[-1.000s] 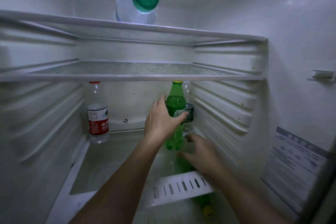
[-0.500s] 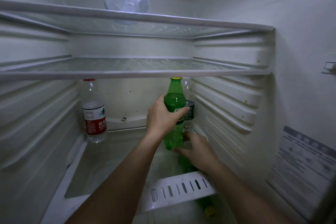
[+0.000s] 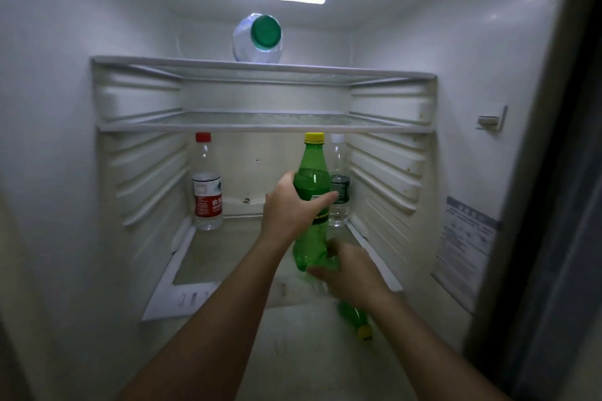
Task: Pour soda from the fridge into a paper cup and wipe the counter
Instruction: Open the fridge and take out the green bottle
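Green soda bottle [image 3: 309,179], yellow cap, label print too blurred to read. Gripped at the label by left hand [image 3: 286,208], fingers wrapped round. Cupped under its base by right hand [image 3: 353,270]. Left of it, red-labelled water bottle [image 3: 207,195], Chinese characters.

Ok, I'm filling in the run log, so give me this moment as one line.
stage: fetching soda | left hand: grips green bottle mid-body | right hand: at bottle base | bottle: upright, capped, in fridge
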`<move>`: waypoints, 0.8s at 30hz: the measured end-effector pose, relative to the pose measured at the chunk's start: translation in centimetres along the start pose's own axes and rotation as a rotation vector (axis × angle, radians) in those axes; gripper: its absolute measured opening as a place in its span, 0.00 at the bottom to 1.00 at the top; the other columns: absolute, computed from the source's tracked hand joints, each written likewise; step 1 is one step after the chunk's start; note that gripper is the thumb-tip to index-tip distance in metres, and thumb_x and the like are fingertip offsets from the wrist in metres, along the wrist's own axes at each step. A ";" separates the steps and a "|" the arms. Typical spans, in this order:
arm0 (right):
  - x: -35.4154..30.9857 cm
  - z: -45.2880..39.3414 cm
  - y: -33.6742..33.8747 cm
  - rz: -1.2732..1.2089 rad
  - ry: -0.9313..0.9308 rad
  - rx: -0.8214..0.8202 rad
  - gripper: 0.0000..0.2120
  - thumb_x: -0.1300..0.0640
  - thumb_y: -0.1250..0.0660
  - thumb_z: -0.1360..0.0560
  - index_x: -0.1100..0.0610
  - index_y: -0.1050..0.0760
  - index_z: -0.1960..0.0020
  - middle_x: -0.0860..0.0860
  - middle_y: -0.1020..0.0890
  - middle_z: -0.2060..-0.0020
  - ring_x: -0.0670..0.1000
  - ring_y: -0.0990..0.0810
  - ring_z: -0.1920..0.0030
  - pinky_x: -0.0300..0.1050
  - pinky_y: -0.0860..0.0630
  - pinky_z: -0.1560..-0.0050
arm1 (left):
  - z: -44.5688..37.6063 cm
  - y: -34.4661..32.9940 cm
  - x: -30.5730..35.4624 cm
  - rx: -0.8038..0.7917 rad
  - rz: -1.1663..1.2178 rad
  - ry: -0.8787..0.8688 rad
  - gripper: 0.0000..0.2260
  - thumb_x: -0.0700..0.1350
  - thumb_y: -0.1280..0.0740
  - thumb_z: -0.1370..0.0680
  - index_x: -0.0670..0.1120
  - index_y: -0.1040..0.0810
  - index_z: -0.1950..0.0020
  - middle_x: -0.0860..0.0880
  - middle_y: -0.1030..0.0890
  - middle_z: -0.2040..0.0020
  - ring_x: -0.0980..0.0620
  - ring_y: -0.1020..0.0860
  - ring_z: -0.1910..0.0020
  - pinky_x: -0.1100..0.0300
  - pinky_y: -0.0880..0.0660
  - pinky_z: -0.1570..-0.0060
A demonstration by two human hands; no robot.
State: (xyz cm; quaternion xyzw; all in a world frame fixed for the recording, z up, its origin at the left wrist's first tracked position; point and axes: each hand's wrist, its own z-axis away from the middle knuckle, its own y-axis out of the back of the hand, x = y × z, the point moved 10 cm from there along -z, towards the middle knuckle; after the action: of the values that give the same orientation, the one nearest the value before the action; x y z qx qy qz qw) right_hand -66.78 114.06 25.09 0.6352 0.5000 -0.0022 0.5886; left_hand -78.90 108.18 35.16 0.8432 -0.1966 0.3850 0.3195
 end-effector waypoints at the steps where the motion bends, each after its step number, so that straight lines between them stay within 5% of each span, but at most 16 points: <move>1: -0.3 0.8 0.0 -0.023 -0.006 -0.006 0.19 0.45 0.28 0.27 0.48 0.24 0.39 0.44 0.19 0.47 0.46 0.21 0.49 0.49 0.21 0.47 | 0.8 0.6 0.5 0.009 -0.010 -0.003 0.22 0.59 0.22 0.32 0.50 0.22 0.45 0.54 0.19 0.54 0.54 0.20 0.53 0.57 0.23 0.56; 9: -3.1 7.8 0.8 -0.101 0.087 0.003 0.20 0.40 0.27 0.30 0.47 0.23 0.42 0.43 0.17 0.48 0.45 0.21 0.49 0.47 0.23 0.49 | 8.2 4.4 3.6 0.053 0.021 0.022 0.21 0.57 0.22 0.30 0.53 0.26 0.45 0.56 0.20 0.52 0.57 0.20 0.52 0.60 0.22 0.53; 14: -4.5 12.4 0.8 -0.124 0.149 0.005 0.19 0.43 0.27 0.29 0.49 0.22 0.41 0.43 0.18 0.48 0.44 0.22 0.47 0.44 0.24 0.46 | 12.8 5.9 4.4 0.083 0.013 0.060 0.24 0.58 0.22 0.31 0.50 0.23 0.41 0.54 0.18 0.50 0.54 0.20 0.50 0.51 0.20 0.47; 18: -5.0 15.9 0.9 -0.186 0.166 0.022 0.17 0.45 0.26 0.29 0.49 0.22 0.44 0.44 0.18 0.49 0.43 0.22 0.49 0.42 0.25 0.47 | 16.0 6.6 5.1 0.090 0.000 0.062 0.21 0.57 0.22 0.30 0.50 0.23 0.43 0.53 0.19 0.51 0.55 0.20 0.51 0.54 0.20 0.49; 24: -5.1 20.2 1.4 -0.161 0.149 0.007 0.21 0.41 0.27 0.29 0.50 0.23 0.41 0.45 0.18 0.46 0.45 0.22 0.46 0.48 0.23 0.44 | 19.7 7.0 6.4 0.071 0.036 0.053 0.21 0.54 0.22 0.31 0.48 0.23 0.43 0.53 0.18 0.52 0.55 0.20 0.51 0.52 0.20 0.48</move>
State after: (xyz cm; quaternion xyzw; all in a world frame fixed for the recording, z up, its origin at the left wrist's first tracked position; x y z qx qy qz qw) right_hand -56.58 95.97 22.93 0.5935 0.5920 -0.0041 0.5452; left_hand -68.57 89.00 32.99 0.8400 -0.1894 0.4194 0.2874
